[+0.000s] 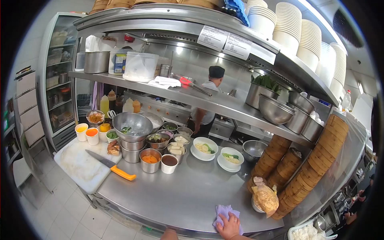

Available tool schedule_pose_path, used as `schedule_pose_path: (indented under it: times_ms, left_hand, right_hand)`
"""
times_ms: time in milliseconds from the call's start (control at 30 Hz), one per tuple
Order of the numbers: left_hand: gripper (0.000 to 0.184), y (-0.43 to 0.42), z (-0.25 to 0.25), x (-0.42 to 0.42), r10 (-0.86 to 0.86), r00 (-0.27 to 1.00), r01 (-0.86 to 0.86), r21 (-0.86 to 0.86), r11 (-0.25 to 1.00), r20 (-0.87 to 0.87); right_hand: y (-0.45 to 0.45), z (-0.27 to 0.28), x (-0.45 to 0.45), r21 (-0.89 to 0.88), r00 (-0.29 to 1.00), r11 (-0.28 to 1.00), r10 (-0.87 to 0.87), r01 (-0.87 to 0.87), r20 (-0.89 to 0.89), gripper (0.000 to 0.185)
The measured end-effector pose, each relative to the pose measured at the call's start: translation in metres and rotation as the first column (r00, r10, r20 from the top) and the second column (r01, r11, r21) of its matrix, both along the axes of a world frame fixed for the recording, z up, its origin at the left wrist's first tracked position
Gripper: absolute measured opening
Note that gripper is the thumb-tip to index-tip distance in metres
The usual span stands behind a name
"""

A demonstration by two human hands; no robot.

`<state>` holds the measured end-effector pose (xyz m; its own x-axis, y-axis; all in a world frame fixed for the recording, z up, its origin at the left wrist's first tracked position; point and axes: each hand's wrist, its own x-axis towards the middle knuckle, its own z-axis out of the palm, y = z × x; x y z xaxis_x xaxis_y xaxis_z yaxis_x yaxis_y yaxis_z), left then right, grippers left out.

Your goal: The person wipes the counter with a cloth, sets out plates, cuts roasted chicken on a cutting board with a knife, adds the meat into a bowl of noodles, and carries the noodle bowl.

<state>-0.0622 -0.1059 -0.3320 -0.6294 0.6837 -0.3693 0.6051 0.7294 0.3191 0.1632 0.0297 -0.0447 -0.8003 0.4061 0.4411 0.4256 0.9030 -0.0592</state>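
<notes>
My right hand presses on a crumpled purple cloth at the front edge of the steel counter, its fingers bent over the cloth. Only a small part of my left hand shows at the bottom edge of the view, against the counter's front. Its fingers are hidden. Right of the cloth stands a bowl with a bag of yellowish food on it. Farther back are two white bowls of noodles with greens, the left one and the right one.
An orange-handled knife lies partly on a white cutting board, its handle over the counter. Metal bowls and sauce cups stand behind. Bamboo steamers are stacked right. A shelf hangs overhead; a person stands beyond.
</notes>
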Motion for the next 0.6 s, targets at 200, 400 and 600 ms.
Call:
schedule_pose_path:
  times_ms: [200,400,600]
  left_hand:
    - [0.05,-0.006,-0.003,0.006,-0.034,0.999,0.034,-0.01,0.999,0.017]
    - [0.052,-0.014,-0.002,0.01,-0.081,0.997,0.081,0.045,0.996,0.006]
    - [0.069,-0.091,0.05,0.069,0.124,0.313,-0.902,0.253,0.351,0.942]
  right_hand:
    - [0.0,-0.001,-0.001,-0.014,1.0,1.0,0.01,-0.01,0.001,0.05]
    - [0.0,-0.001,-0.001,-0.02,1.0,1.0,0.02,-0.02,-0.014,0.05]
    - [-0.001,0.002,0.0,-0.03,0.999,0.999,0.025,-0.026,-0.033,0.049]
